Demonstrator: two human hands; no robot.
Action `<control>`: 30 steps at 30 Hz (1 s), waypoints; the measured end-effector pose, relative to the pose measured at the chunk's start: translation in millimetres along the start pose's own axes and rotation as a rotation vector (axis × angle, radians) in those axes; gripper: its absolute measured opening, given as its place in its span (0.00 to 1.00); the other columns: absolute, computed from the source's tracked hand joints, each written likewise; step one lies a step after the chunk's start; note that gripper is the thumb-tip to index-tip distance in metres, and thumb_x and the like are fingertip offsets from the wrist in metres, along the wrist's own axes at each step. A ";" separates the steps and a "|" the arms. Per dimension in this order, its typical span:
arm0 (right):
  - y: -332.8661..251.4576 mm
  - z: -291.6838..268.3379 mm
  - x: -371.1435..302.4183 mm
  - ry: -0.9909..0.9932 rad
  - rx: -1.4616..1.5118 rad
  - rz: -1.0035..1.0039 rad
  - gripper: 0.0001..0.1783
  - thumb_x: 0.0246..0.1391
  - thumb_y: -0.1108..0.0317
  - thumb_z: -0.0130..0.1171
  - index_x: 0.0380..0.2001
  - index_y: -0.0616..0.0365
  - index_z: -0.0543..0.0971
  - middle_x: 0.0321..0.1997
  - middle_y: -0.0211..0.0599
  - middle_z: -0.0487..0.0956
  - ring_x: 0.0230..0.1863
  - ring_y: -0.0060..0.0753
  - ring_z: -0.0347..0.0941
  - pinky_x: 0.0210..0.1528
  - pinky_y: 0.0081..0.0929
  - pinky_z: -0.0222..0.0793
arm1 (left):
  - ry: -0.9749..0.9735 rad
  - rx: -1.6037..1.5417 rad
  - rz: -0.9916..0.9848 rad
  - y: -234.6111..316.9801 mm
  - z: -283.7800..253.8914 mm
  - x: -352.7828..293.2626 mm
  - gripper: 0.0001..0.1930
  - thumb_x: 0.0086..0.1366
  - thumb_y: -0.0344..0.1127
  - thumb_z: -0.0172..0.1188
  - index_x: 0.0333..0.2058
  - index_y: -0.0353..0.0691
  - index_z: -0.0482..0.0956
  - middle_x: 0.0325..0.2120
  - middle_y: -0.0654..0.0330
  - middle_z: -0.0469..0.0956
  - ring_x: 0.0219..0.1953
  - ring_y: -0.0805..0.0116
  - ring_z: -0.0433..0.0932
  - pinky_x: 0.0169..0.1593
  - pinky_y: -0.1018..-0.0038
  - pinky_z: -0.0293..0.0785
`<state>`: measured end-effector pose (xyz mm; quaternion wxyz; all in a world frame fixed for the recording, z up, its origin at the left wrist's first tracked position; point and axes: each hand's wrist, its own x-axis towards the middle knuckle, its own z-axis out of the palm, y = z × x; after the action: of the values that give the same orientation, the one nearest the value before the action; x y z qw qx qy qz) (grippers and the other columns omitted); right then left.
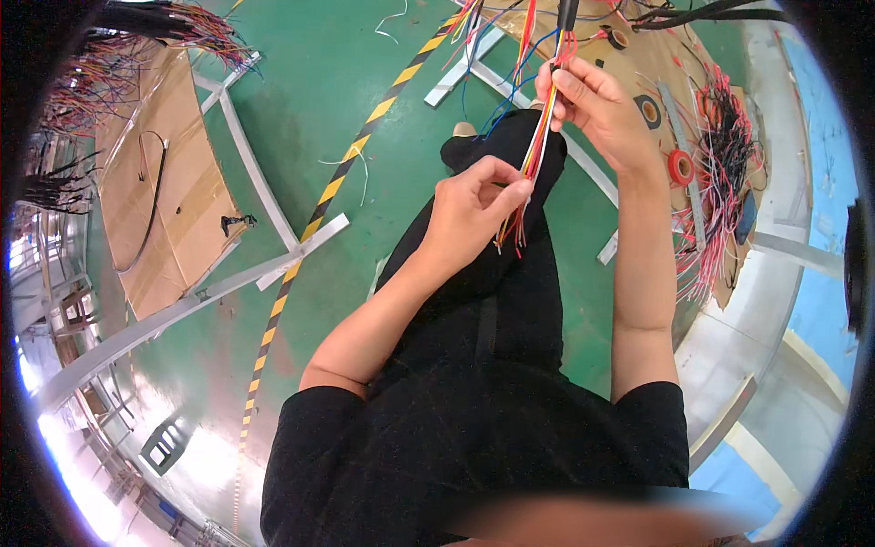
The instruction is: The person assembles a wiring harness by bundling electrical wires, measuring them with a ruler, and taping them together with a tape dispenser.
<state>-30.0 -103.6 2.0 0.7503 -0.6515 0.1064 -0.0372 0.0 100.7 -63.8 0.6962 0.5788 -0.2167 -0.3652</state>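
Note:
A bundle of thin wires [540, 146], red, yellow, white and dark, runs down from a black-sheathed cable [567, 15] at the top of the view. My right hand [591, 105] grips the bundle just below the sheath, thumb and fingers closed round it. Lower down, my left hand [476, 208] pinches the same wires between thumb and forefinger near their loose ends [512, 239]. Those ends fan out over my black trousers. Blue wires [504, 100] hang loose to the left of my right hand.
A cardboard-topped bench [661, 55] at upper right holds tape rolls [681, 167], a metal ruler [682, 155] and a heap of red and black wires [725, 137]. Left stands a cardboard-covered frame [164, 210] with wire bundles [173, 27]. Striped tape [314, 223] crosses the green floor.

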 end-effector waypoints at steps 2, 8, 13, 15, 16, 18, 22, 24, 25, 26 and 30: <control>-0.2 0.1 0.5 -0.025 -0.009 0.001 0.12 0.65 0.62 0.48 0.38 0.60 0.74 0.32 0.26 0.71 0.29 0.12 0.63 0.33 0.15 0.65 | -0.014 0.056 0.032 1.1 -0.2 2.5 0.09 0.66 0.33 0.56 0.34 0.30 0.75 0.24 0.62 0.80 0.30 0.81 0.77 0.33 0.81 0.73; -1.5 5.8 -1.3 -0.023 -0.028 0.015 0.12 0.65 0.62 0.48 0.39 0.60 0.74 0.32 0.26 0.71 0.29 0.13 0.64 0.32 0.15 0.66 | 0.167 0.167 0.299 24.6 13.7 15.8 0.09 0.58 0.31 0.64 0.33 0.32 0.74 0.37 0.55 0.79 0.32 0.64 0.80 0.34 0.73 0.76; -1.4 6.0 -2.3 -0.038 -0.034 0.017 0.12 0.64 0.63 0.49 0.39 0.60 0.74 0.33 0.26 0.72 0.29 0.13 0.64 0.32 0.15 0.66 | 0.191 0.373 0.358 31.7 7.4 35.5 0.08 0.60 0.31 0.63 0.32 0.33 0.75 0.34 0.56 0.79 0.33 0.68 0.78 0.37 0.74 0.75; -2.1 6.4 -3.4 -0.028 -0.033 0.025 0.11 0.64 0.63 0.49 0.39 0.60 0.74 0.33 0.26 0.72 0.29 0.13 0.64 0.32 0.15 0.65 | 0.011 0.121 0.094 29.7 1.9 37.1 0.07 0.63 0.32 0.59 0.34 0.32 0.74 0.32 0.58 0.80 0.32 0.74 0.77 0.37 0.76 0.75; -2.3 6.7 -4.1 -0.032 -0.024 0.033 0.11 0.64 0.63 0.49 0.38 0.60 0.74 0.33 0.27 0.72 0.29 0.13 0.64 0.32 0.15 0.65 | 0.011 0.121 0.090 26.5 -0.7 38.1 0.07 0.63 0.32 0.59 0.34 0.32 0.74 0.32 0.58 0.80 0.32 0.74 0.77 0.37 0.76 0.75; -2.4 7.0 -4.3 -0.036 -0.012 0.043 0.11 0.64 0.62 0.49 0.38 0.60 0.74 0.33 0.27 0.72 0.28 0.13 0.63 0.32 0.15 0.64 | -0.113 -0.083 0.084 19.3 -5.5 38.7 0.07 0.67 0.32 0.54 0.35 0.32 0.74 0.32 0.59 0.80 0.33 0.78 0.78 0.37 0.78 0.74; -3.6 4.0 -4.5 -0.040 0.021 0.016 0.12 0.64 0.62 0.49 0.37 0.60 0.74 0.31 0.26 0.70 0.27 0.13 0.62 0.30 0.14 0.63 | -0.201 -0.172 -0.015 15.1 -7.4 26.8 0.08 0.68 0.32 0.52 0.35 0.33 0.74 0.32 0.60 0.81 0.34 0.75 0.80 0.38 0.79 0.74; -5.1 3.5 -4.9 -0.041 0.035 0.008 0.12 0.64 0.62 0.49 0.37 0.60 0.74 0.31 0.26 0.70 0.27 0.13 0.62 0.29 0.14 0.63 | -0.200 0.075 0.056 10.8 -13.7 20.5 0.08 0.68 0.32 0.53 0.35 0.32 0.75 0.31 0.60 0.81 0.34 0.75 0.80 0.38 0.79 0.75; -6.3 3.0 -4.5 -0.034 0.029 0.006 0.12 0.64 0.62 0.49 0.36 0.60 0.74 0.30 0.25 0.69 0.27 0.12 0.61 0.29 0.14 0.62 | -0.195 0.320 0.128 9.5 -15.3 17.2 0.08 0.67 0.32 0.53 0.35 0.32 0.75 0.31 0.60 0.81 0.33 0.76 0.80 0.38 0.79 0.75; -6.9 2.5 -4.3 -0.028 0.022 0.004 0.12 0.64 0.62 0.49 0.36 0.60 0.74 0.30 0.25 0.69 0.27 0.12 0.61 0.29 0.14 0.62 | -0.163 0.273 0.151 5.4 -12.7 15.0 0.08 0.66 0.31 0.54 0.35 0.31 0.75 0.28 0.60 0.81 0.31 0.76 0.80 0.37 0.79 0.75; -5.9 4.3 -4.3 -0.062 0.027 -0.004 0.12 0.64 0.61 0.49 0.36 0.60 0.73 0.30 0.25 0.69 0.27 0.12 0.61 0.29 0.13 0.62 | -0.038 0.002 0.168 10.7 -3.0 18.7 0.08 0.63 0.30 0.58 0.36 0.31 0.76 0.24 0.59 0.80 0.29 0.79 0.79 0.34 0.80 0.75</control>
<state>-32.8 -99.5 8.8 0.7619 -0.6423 0.0812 -0.0199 16.8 89.1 -56.4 0.7194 0.5524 -0.2780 -0.3162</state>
